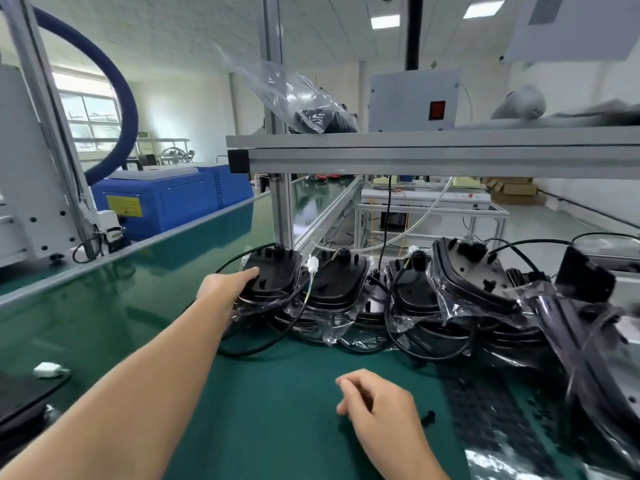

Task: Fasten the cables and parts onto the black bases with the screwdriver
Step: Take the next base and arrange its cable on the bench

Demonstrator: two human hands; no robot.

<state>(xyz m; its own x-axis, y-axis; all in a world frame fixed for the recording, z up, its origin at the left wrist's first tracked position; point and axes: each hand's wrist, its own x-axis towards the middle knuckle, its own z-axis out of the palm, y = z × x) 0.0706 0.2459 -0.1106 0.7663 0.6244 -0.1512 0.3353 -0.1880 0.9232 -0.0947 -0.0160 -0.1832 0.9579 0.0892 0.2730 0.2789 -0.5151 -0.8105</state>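
Several black bases with cables, some in clear plastic wrap, lie in a row across the green bench. My left hand (227, 285) reaches out to the leftmost black base (273, 271) and grips its left edge, thumb on top. A white connector (312, 263) hangs on a cable just right of that base. My right hand (374, 400) hovers low over the green mat near me, fingers loosely curled, holding nothing. A small black part (428, 418) lies on the mat just to its right. No screwdriver is in view.
An aluminium frame shelf (415, 150) spans above the bases, carrying a grey box with a red switch (415, 98) and a plastic bag (294, 95). A blue machine (166, 199) stands at the left. A white piece (46, 369) lies at the near left.
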